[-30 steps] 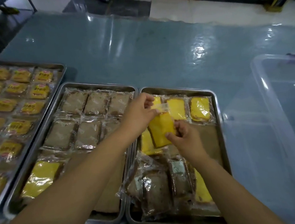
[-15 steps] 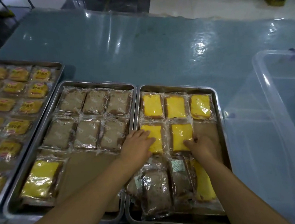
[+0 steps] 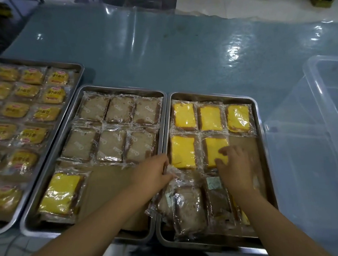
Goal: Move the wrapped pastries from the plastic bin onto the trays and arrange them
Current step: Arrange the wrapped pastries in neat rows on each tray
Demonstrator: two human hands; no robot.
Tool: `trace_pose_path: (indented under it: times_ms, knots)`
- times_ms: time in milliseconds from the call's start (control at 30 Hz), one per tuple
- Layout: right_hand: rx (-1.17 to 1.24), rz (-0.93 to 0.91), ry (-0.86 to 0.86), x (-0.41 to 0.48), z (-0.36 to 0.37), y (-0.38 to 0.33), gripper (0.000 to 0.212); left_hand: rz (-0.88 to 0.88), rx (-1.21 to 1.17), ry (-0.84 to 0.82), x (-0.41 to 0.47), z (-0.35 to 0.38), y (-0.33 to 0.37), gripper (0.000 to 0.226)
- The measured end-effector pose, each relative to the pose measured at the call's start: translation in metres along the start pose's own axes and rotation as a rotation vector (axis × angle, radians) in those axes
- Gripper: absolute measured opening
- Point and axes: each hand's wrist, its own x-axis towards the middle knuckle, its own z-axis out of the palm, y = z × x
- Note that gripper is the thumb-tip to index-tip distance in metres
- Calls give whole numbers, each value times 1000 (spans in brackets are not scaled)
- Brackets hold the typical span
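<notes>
The right tray [image 3: 261,140] holds a far row of three yellow wrapped pastries and a second row of two. My right hand [image 3: 236,169] rests with spread fingers on the second row's right yellow pastry [image 3: 216,146]. A heap of brown wrapped pastries [image 3: 188,209] lies at this tray's near end. My left hand [image 3: 153,175] pinches the crinkled wrapper edge [image 3: 171,170] at the heap's top left corner. The middle tray [image 3: 105,186] carries two rows of three brown pastries and one yellow pastry [image 3: 60,193] at its near left.
A left tray [image 3: 77,74] is filled with several yellow labelled pastries. The clear plastic bin [image 3: 314,88] stands at the right, beside the right tray. Glossy blue table cover [image 3: 167,52] stretches beyond the trays.
My left hand has left the second row's left yellow pastry and dropped back to the heap's wrapper. My right hand stays on the right yellow pastry, now lying flat.
</notes>
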Motion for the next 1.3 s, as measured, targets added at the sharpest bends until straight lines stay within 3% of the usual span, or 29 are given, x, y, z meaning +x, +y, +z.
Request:
trace_pose_path:
  times_ms: [100,200,333,633,833,1000,1100,1200,1300]
  knots:
    - [-97,-352,-102,-25,3,-17,6,-108,13,-79,-12,-1,0,32]
    - [-191,-445,-258,-43,10,-25,22,-94,46,-133,-20,-5,2,29]
    - [-301,-355,-333,-51,14,-29,42,-74,-69,-187,-33,-9,-4,23]
    - [-422,-275,-303,-61,20,-39,37,-111,-493,-36,-67,-54,-40,27]
    - [-432,-269,-293,-64,18,-51,21,-105,-288,149,-90,-69,-68,31]
    - [-291,-232,-257,-66,12,-60,5,-146,-443,-41,-98,-43,-67,18]
    - [-242,-230,-251,-71,8,-63,3,-83,-389,-42,-99,-34,-75,10]
    - [-187,-189,-238,-75,4,-67,4,149,-112,-18,-100,-24,-92,26]
    - [-157,-146,-249,-77,4,-68,4,267,67,-157,-97,-13,-105,58]
